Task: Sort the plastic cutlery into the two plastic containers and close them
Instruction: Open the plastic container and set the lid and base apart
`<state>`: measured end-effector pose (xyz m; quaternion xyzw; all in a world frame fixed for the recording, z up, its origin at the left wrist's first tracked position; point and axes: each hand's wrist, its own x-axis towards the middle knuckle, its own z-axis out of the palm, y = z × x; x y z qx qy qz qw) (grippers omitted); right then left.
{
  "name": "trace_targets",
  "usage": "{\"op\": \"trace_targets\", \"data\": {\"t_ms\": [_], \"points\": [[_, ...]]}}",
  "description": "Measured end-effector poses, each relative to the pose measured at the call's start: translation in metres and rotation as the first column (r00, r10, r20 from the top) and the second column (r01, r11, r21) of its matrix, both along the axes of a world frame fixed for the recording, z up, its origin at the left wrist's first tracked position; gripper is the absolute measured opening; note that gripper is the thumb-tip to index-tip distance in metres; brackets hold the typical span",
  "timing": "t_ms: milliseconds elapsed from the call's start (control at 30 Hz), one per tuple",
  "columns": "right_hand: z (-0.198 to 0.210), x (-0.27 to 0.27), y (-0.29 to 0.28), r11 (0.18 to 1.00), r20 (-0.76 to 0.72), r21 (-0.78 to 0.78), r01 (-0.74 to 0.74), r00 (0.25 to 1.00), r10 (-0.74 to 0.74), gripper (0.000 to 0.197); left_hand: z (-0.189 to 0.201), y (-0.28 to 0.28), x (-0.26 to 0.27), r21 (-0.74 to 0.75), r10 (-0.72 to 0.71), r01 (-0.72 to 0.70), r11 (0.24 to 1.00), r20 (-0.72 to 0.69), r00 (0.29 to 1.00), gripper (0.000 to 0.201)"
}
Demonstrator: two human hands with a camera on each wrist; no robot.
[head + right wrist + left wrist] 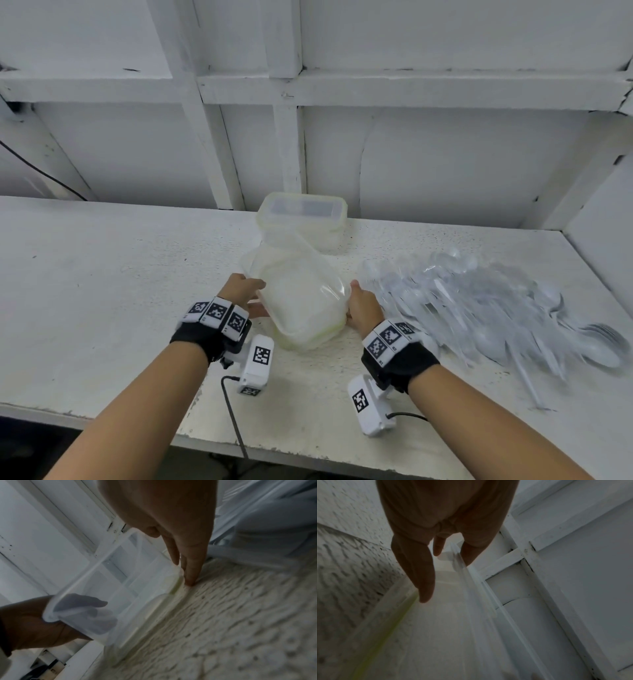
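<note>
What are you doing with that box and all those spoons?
A person has both hands on a see-through plastic container at the front of the white table. The left hand holds its left side and the right hand its right side; it looks tilted, with its lid coming off. A second container sits closed behind it. The pile of clear plastic cutlery lies to the right, not yet sorted.

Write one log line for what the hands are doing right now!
left hand: holds near container | right hand: against its other side | far container: lid on | cutlery pile: unsorted on table
</note>
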<state>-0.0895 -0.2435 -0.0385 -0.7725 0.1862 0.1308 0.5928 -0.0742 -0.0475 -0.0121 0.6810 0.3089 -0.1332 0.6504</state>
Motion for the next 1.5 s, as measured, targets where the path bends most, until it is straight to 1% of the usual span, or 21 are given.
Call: {"op": "trace_targets", "data": {"t_ms": [67,100,167,233,300,367,400,467,533,633,733,833,900,933,1033,1100,1167,1267,1367,1433,1500], "points": [[-0.001,0.002,-0.002,1.0,-0.022,0.007,0.024,0.999,-0.024,0.048,-0.002,-0.001,0.003,0.034,-0.01,0.01,0.999,0.001,1.0,0.037],[0.002,0.002,-0.003,1.0,-0.022,-0.005,0.011,1.0,-0.011,0.049,-0.002,0.0,0.005,0.059,-0.028,0.028,0.998,-0.002,1.0,0.038],[0.009,-0.001,-0.004,0.994,-0.014,-0.087,-0.065,0.998,0.064,0.047,-0.004,0.002,0.011,0.126,-0.089,0.09,0.988,-0.017,0.996,0.041],[0.012,-0.007,-0.006,0.967,-0.011,-0.185,-0.175,0.984,0.177,0.039,0.0,0.002,0.016,0.222,-0.147,0.154,0.963,-0.047,0.988,0.04],[0.009,-0.01,-0.01,0.962,0.009,-0.162,-0.22,0.974,0.225,0.027,0.003,0.007,0.022,0.38,-0.224,0.243,0.893,-0.094,0.97,0.045],[0.008,-0.017,-0.012,0.968,-0.001,-0.129,-0.216,0.976,0.217,0.04,0.004,0.016,0.034,0.523,-0.275,0.283,0.804,-0.096,0.957,0.06],[0.008,-0.02,-0.012,0.971,-0.026,-0.102,-0.216,0.976,0.214,0.046,0.005,0.02,0.039,0.56,-0.292,0.283,0.779,-0.077,0.953,0.062],[0.01,-0.027,-0.012,0.973,-0.062,-0.059,-0.225,0.973,0.221,0.05,0.004,0.025,0.05,0.578,-0.312,0.282,0.766,-0.048,0.949,0.059],[0.011,-0.034,-0.01,0.971,-0.11,0.017,-0.238,0.965,0.239,0.048,0.005,0.026,0.058,0.552,-0.327,0.296,0.779,-0.045,0.944,0.056],[0.009,-0.036,-0.009,0.962,-0.143,0.123,-0.244,0.955,0.26,0.045,0.001,0.023,0.064,0.452,-0.345,0.305,0.838,0.007,0.939,0.049],[0.011,-0.033,-0.01,0.95,-0.162,0.182,-0.252,0.946,0.282,0.043,-0.007,0.023,0.063,0.327,-0.272,0.242,0.913,0.046,0.961,0.038],[0.011,-0.028,-0.011,0.956,-0.161,0.189,-0.225,0.953,0.256,0.04,-0.011,0.029,0.059,0.218,-0.214,0.203,0.955,0.028,0.976,0.022],[0.013,-0.022,-0.01,0.968,-0.144,0.166,-0.189,0.966,0.213,0.039,-0.009,0.039,0.055,0.164,-0.16,0.157,0.974,0.006,0.987,0.012],[0.014,-0.018,-0.01,0.975,-0.138,0.148,-0.164,0.973,0.184,0.04,-0.007,0.045,0.052,0.14,-0.154,0.154,0.978,-0.009,0.988,0.011],[0.011,0.001,-0.01,0.991,-0.111,0.076,-0.107,0.987,0.115,0.048,-0.005,0.065,0.037,0.071,-0.204,0.207,0.976,-0.052,0.978,0.023],[0.009,0.012,-0.007,0.988,-0.096,-0.013,-0.157,0.983,0.155,0.052,-0.008,0.076,0.026,0.031,-0.233,0.235,0.972,-0.055,0.971,0.026],[0.009,0.023,-0.005,0.977,-0.074,-0.083,-0.196,0.979,0.19,0.051,-0.012,0.084,0.016,0.004,-0.271,0.272,0.962,-0.062,0.961,0.025],[0.012,0.036,-0.005,0.964,-0.039,-0.165,-0.208,0.978,0.204,0.045,-0.017,0.087,0.009,0.054,-0.312,0.316,0.947,-0.077,0.947,0.022],[0.014,0.044,-0.005,0.956,-0.033,-0.197,-0.215,0.976,0.213,0.039,-0.016,0.085,0.011,0.097,-0.303,0.305,0.947,-0.029,0.952,0.016],[0.012,0.047,-0.005,0.96,-0.031,-0.189,-0.207,0.978,0.204,0.038,-0.015,0.08,0.013,0.067,-0.297,0.295,0.953,0.022,0.955,0.022],[0.013,0.046,-0.004,0.961,-0.037,-0.182,-0.206,0.978,0.203,0.038,-0.015,0.076,0.014,0.049,-0.268,0.266,0.963,0.042,0.962,0.032]]}}
